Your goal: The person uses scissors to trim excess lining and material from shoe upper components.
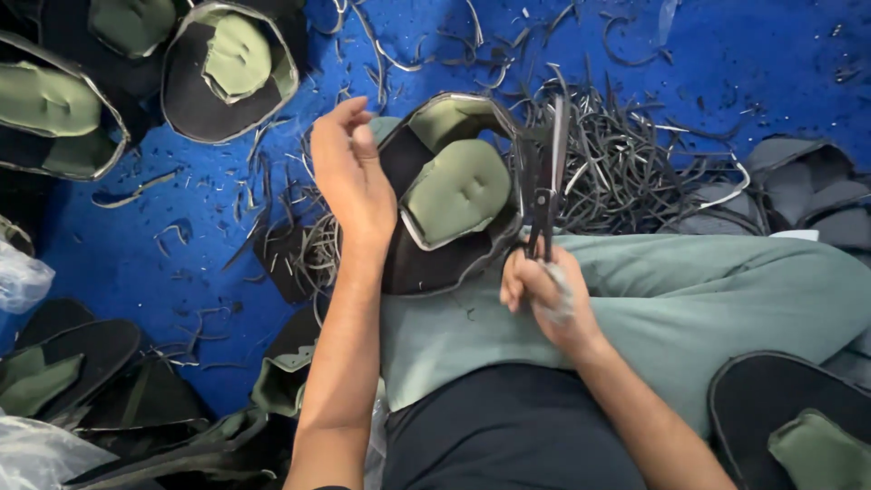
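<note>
Steel in right hand: the right hand (544, 295) is clenched on the handles of dark scissors (547, 181), blades pointing away over the piece.
Left hand: the left hand (349, 172) grips the far left edge of a black-and-green padded piece (449, 195) resting on the knee, just left of the scissors.
Progress: judging by the heap of cut strips (626, 154) beside it, its edge is partly trimmed; the pale rim suggests more remains.
Done pieces: similar pieces (227, 68) lie top left on the blue floor (118, 263).
Packages: clear plastic bag (23, 281) at left edge; no labels or signs visible.
</note>
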